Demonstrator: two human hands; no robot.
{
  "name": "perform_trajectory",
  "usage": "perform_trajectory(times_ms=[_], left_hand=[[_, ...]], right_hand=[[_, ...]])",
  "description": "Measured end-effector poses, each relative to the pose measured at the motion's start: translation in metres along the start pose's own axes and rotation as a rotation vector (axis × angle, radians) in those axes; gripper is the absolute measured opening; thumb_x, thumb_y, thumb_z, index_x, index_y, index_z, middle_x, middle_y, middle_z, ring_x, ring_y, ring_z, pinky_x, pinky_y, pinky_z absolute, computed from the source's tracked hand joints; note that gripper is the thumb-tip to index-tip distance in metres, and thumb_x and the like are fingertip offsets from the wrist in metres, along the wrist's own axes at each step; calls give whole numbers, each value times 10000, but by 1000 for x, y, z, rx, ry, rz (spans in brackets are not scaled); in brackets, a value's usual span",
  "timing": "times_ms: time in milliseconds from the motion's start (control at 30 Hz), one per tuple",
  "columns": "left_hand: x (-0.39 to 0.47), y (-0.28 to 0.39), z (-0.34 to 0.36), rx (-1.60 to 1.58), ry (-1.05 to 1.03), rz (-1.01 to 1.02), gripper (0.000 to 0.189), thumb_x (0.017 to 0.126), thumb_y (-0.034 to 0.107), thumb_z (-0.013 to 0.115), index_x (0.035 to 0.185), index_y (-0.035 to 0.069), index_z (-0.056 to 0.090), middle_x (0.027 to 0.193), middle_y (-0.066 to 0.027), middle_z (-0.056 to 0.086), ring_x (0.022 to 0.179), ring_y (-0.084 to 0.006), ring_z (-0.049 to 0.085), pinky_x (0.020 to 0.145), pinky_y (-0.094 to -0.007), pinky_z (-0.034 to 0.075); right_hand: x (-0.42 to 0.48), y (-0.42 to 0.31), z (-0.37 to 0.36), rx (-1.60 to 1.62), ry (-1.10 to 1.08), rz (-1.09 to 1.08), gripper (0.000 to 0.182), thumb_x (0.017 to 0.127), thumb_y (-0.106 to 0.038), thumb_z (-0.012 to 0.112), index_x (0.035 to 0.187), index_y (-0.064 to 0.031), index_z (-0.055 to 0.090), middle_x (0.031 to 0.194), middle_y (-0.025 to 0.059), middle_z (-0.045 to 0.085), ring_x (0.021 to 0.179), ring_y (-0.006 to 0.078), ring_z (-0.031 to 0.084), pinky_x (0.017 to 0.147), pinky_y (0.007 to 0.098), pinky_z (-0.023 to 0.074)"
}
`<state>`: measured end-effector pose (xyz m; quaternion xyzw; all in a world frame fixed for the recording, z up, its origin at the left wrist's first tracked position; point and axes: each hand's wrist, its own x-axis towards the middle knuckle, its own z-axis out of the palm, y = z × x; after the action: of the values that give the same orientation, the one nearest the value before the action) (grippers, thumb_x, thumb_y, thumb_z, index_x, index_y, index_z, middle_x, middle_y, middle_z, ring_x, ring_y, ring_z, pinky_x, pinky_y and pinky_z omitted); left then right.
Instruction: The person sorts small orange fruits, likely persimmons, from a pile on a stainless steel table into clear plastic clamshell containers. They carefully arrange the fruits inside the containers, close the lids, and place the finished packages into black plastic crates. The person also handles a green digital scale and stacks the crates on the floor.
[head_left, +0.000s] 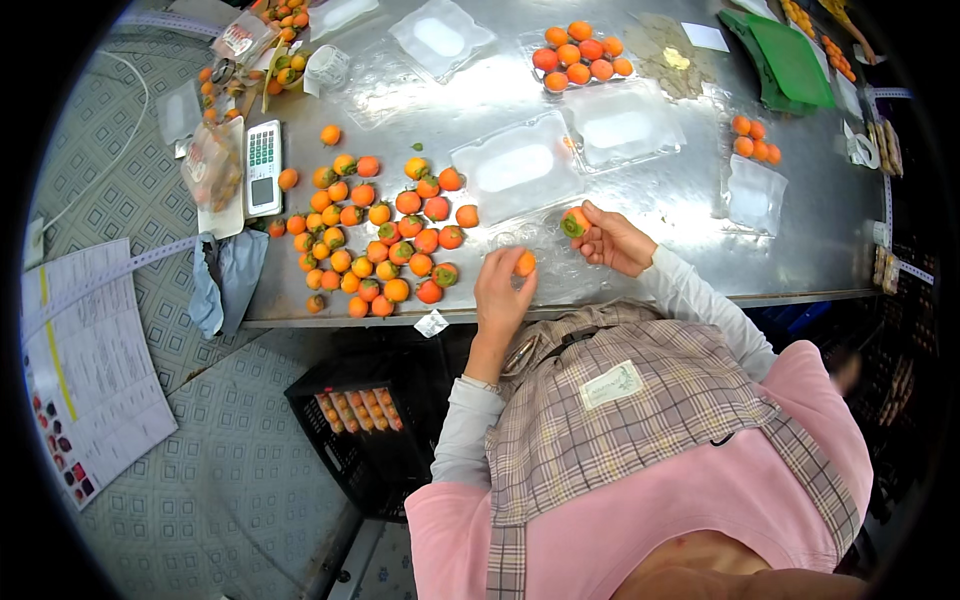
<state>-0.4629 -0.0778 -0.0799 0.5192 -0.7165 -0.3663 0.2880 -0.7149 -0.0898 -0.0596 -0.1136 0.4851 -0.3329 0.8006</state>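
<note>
My left hand (504, 279) holds a small orange persimmon (525, 263) between thumb and fingers, near the metal table's front edge. In my right hand (616, 238) is another persimmon (574, 223), its green calyx facing the camera side. Left of my hands, many loose persimmons (400, 252) with green calyxes are spread over the metal table (300, 315). Just beyond my hands lie clear plastic trays with white pads, one at the left (514, 166) and one at the right (613, 127). A filled tray of persimmons (578, 73) stands farther back.
A digital scale (264, 169) and bagged fruit (212, 163) are at the left. At the right are a partly filled tray (742, 187) and a green plastic container (778, 64). A black crate (352, 457) with packed fruit stands below the table. Another person's hand (868, 54) shows far right.
</note>
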Motion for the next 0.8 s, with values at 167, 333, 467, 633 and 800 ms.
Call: perform_trajectory(times_ms=[167,333,467,633,800], left_hand=[[-7,-19,15,-4,60,-22,406,784,99,759,1165,25,642,1131,-165,628,1021,-359,634,866,-415,523],[0,-16,10,94,-8,-48,412,792,99,738,1184,20,640,1125,-173,605,1015,-369,621,857,-433,521],[-2,-15,8,152,-18,-54,408,774,78,726,1172,35,650,1092,-167,584,982,-370,605,847,-445,509],[-4,-19,11,248,-21,-47,377,750,48,725,1121,50,658,1049,-156,579,973,-361,584,856,-445,490],[-5,-19,11,218,-48,-59,373,760,34,720,1126,51,653,1035,-159,574,967,-367,590,839,-444,498]], right_hand=[[-1,0,4,-75,45,66,543,996,-633,453,963,-123,635,720,34,696,558,77,623,525,198,495],[-5,0,3,65,-19,139,556,998,-631,451,976,-109,642,743,50,710,562,84,628,517,206,486],[-11,0,8,260,-121,151,582,1014,-607,433,1000,-69,654,776,82,728,580,110,647,534,231,499],[-9,7,1,489,-330,232,643,1002,-643,414,942,-43,636,780,107,721,594,122,663,532,247,508],[-6,11,3,623,-299,283,640,992,-649,434,926,-44,630,779,99,708,578,116,647,516,243,500]])
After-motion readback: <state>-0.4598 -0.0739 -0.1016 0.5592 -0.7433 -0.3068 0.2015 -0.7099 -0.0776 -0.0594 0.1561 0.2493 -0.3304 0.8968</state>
